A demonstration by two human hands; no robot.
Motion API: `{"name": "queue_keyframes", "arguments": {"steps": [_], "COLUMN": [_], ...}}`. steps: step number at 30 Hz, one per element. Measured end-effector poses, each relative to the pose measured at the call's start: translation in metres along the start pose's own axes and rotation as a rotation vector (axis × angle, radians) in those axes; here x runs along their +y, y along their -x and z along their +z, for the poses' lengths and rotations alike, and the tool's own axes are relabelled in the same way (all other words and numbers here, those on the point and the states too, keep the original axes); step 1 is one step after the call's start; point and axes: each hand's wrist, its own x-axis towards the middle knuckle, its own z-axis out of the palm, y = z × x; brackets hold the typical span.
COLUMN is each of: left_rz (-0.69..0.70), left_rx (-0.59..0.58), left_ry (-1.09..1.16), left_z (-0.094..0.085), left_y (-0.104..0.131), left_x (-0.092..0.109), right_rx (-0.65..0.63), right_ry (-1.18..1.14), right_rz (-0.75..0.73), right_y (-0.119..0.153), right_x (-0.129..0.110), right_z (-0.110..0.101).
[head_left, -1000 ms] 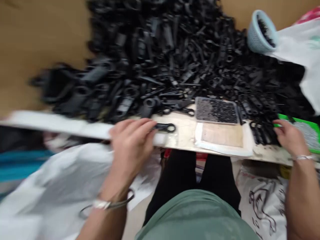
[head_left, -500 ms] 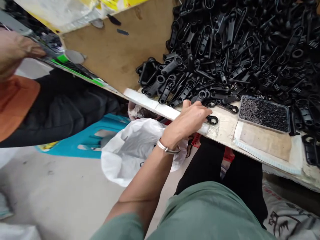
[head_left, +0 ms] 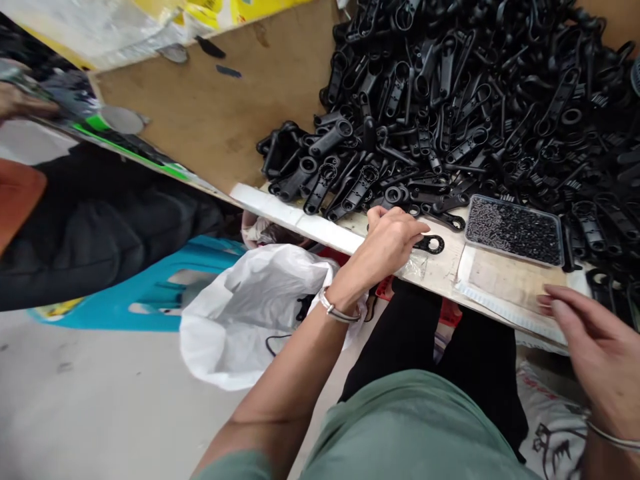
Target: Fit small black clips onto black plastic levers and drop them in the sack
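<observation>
My left hand, with a metal bangle on its wrist, is closed around a black plastic part at the bench's front edge. The part's ring-shaped end sticks out past my fingers; the rest is covered by the hand. At the right, my right hand is over the front of a cloth-like pad, fingers stretched out and thumb close by them. Nothing is visible in it. Behind the pad stands a clear tray of tiny dark pieces. A heap of black plastic parts rises behind both hands.
A white sack gapes below the bench edge, a few black parts inside. Left of it are a blue plastic stool and another person's dark-trousered leg. A brown board borders the heap. A printed sack lies lower right.
My right hand has come into view from the right, by the pad. My left hand stays at the bench edge; more of the part's ring end shows. The whole view has shifted slightly.
</observation>
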Motion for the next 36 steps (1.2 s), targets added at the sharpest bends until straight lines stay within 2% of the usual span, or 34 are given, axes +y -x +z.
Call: {"name": "queue_keyframes", "arguments": {"steps": [2,6,13,26,36], "left_rz": [-0.003,0.078,0.121,0.141,0.124], "left_rx": [0.041,0.069,0.013,0.003,0.155], "left_ry": [0.069,0.206,0.273,0.26,0.29], "left_z": [0.003,0.009,0.015,0.024,0.042], "left_y": [0.0,0.001,0.003,0.003,0.011], "left_x": [0.005,0.019,0.045,0.064,0.073], "right_rx": [-0.066,-0.224,-0.392,-0.386,-0.274], "right_ry": [-0.233,-0.685,-1.069,-1.255,-1.333], "right_rz": [0.083,0.248,0.442,0.576,0.58], "right_y": [0.001,-0.006,-0.018,-0.012,-0.005], "right_x": [-0.015,-0.038,-0.059,-0.058,-0.061], "right_z": [0.017,0.042,0.061,0.067,0.076]}}
